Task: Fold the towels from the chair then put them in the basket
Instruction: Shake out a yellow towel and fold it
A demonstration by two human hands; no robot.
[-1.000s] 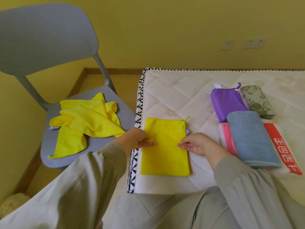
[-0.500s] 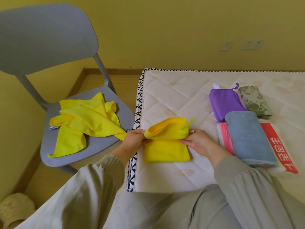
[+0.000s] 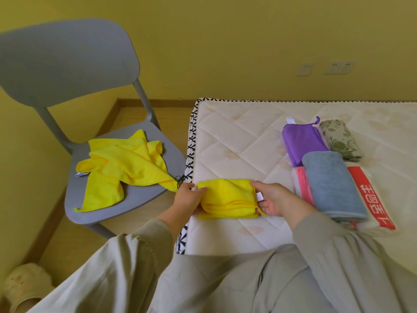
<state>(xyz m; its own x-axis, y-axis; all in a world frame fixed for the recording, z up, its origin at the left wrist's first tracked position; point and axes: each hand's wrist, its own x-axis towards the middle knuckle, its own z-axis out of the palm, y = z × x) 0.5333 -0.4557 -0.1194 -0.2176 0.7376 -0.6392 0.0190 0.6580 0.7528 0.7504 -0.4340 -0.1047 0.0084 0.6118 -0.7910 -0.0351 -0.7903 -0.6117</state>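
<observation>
The yellow towel (image 3: 228, 197) lies on the bed (image 3: 237, 136), right at its left edge and toward the near left corner. It is doubled over, and its layered edges show along the near side. Your left hand (image 3: 188, 198) grips the left end, thumb on top and fingers tucked beneath. Your right hand (image 3: 274, 199) pinches the right end the same way, just beside the small white tag.

This looks like the closing of a fold, and the top layer bulges in the middle. Lower both ends together so the corners meet squarely. Then let go and run flat palms from the centre outward to press the puff out.

The left end sits very near the bed's edge, so draw the towel a little toward the middle before you release it, or it may slide off. Tuck the hanging loop and tag inside if you want a clean bundle.

The blue towel (image 3: 331, 184) and its folded neighbours lie well apart, toward the bed's right side. Loose yellow towels (image 3: 126, 163) wait on the chair (image 3: 74, 71). No basket is in view.
</observation>
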